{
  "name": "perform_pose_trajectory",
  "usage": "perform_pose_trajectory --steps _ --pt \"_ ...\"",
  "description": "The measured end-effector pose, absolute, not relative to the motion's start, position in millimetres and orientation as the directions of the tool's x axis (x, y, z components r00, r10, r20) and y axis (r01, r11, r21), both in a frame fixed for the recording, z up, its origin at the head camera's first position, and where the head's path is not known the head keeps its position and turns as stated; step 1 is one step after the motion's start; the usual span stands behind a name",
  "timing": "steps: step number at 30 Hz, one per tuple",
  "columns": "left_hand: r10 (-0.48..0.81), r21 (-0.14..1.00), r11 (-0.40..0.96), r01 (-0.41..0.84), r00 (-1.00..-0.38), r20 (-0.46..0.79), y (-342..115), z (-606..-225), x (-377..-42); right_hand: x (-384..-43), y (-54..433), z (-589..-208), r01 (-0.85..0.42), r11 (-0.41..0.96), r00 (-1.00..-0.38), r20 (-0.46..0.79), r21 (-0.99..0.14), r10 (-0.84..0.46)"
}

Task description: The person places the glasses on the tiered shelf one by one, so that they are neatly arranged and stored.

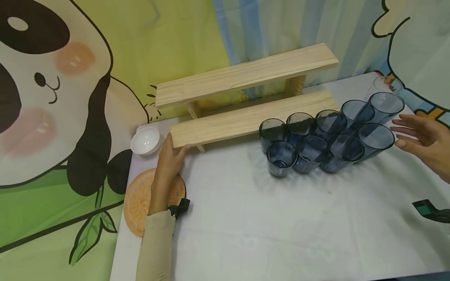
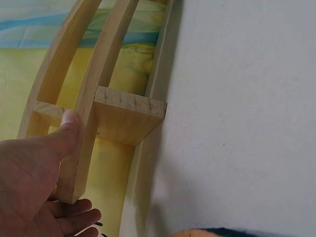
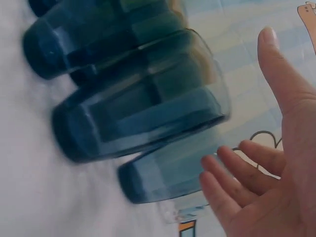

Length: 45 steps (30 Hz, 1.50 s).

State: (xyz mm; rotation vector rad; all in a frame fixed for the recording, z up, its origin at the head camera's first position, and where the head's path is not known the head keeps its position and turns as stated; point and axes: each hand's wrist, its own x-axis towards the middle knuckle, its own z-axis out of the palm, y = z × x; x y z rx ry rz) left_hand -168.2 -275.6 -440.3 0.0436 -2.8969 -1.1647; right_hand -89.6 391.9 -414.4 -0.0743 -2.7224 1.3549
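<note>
A two-tier light wooden shelf [image 1: 225,121] stands along the back of the white table. My left hand [image 1: 168,163] grips the left end of its lower board, with the thumb [image 2: 70,126] on the front edge and the other fingers partly hidden round the end. Several blue-tinted drinking glasses [image 1: 311,154] stand upright in two close rows in front of the shelf's right part. Just right of the nearest end glass [image 1: 376,138], my right hand [image 1: 423,141] holds nothing, its fingers spread and loosely bent. In the right wrist view a gap shows between its thumb and fingers.
A small white bowl [image 1: 145,141] sits left of the shelf. Below it lies a round orange board [image 1: 135,203], partly covered by my left forearm. One clear glass [image 1: 384,82] stands at the back right corner. A printed cloth [image 1: 183,35] hangs behind the table.
</note>
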Motion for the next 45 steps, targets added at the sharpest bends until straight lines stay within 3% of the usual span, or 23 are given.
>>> perform_pose_trajectory --steps 10,15,22,45 --pt "-0.034 0.709 0.705 -0.014 -0.999 0.014 -276.7 -439.6 -166.9 -75.7 368.3 -449.8 0.04 0.558 -0.995 0.016 -0.829 0.094" --pt "-0.034 0.716 0.698 -0.009 -0.999 0.021 -277.1 -439.8 -167.7 -77.6 361.4 -461.4 -0.019 0.536 -0.997 0.055 -0.844 0.052" --pt "-0.027 0.723 0.69 0.011 -0.999 0.041 -278.6 -440.6 -167.9 -81.9 355.7 -463.5 -0.078 0.563 -0.991 0.127 -0.823 0.049" --pt "-0.04 0.731 0.683 -0.013 -0.999 0.02 -276.0 -439.1 -167.0 -75.4 354.5 -472.7 -0.031 0.599 -0.977 0.15 -0.8 0.151"
